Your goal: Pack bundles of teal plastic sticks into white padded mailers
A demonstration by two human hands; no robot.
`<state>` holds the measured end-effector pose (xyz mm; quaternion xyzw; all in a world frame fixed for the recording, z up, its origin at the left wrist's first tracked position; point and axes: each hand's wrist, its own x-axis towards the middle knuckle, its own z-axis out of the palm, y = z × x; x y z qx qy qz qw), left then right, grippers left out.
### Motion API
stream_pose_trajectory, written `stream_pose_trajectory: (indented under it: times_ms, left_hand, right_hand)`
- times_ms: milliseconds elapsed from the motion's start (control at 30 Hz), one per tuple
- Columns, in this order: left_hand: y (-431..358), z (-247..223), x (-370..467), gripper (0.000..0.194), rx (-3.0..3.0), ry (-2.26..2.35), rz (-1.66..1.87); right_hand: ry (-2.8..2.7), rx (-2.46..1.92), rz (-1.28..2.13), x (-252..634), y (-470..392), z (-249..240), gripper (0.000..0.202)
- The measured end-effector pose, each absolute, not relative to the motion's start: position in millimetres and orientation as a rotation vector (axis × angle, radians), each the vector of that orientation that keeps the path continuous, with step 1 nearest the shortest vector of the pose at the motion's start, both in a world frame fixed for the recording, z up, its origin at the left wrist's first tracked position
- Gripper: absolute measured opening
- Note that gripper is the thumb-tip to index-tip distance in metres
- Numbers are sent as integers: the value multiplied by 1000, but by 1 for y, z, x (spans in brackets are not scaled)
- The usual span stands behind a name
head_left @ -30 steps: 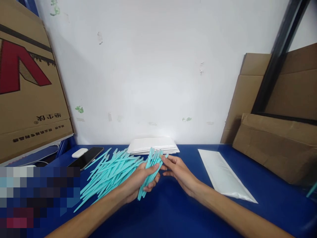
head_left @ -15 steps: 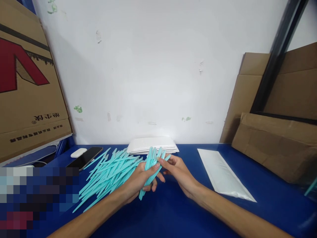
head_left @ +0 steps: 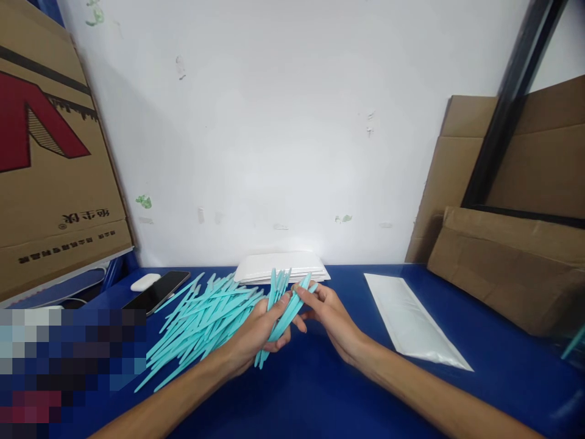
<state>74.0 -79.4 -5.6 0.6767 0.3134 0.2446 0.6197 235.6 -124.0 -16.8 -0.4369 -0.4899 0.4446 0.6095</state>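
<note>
My left hand [head_left: 262,329] is closed round a bunch of slim turquoise eyebrow razors [head_left: 275,299] with pale, translucent caps, held slanting with the caps up. At the bunch's upper right, my right hand [head_left: 324,305] pinches several of the razors [head_left: 297,299] between thumb and fingers, fanned apart from the others. The lower ends of these still cross my left hand. Beside my left forearm lies a loose pile of the same razors [head_left: 205,323], partly covered by that arm.
A stack of white padded envelopes [head_left: 278,266] rests against the wall behind my hands. One more white envelope [head_left: 415,323] lies on the blue table [head_left: 311,396] at right. A phone [head_left: 158,291] and a white case [head_left: 145,281] are at left. Cardboard boxes [head_left: 503,268] stand at both sides.
Several razors under my right fingers have been separated toward the right, leaving a gap between them and those in my left hand. Both hands stay in nearly the same place.
</note>
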Motion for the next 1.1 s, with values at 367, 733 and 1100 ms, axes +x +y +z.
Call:
stream_pose_trajectory:
  times_ms: [367, 733, 1100]
  left_hand:
    - [-81, -7, 68, 59, 1497, 545, 325]
    - [-75, -11, 72, 42, 1266, 467, 346]
    - [-76, -9, 71, 50, 1397, 470, 391]
  right_hand:
    - [-1139, -837, 1168, 229, -134, -13, 32]
    - [-1120, -872, 1124, 229, -131, -14, 34]
    - [-1175, -859, 1156, 232, -130, -17, 43]
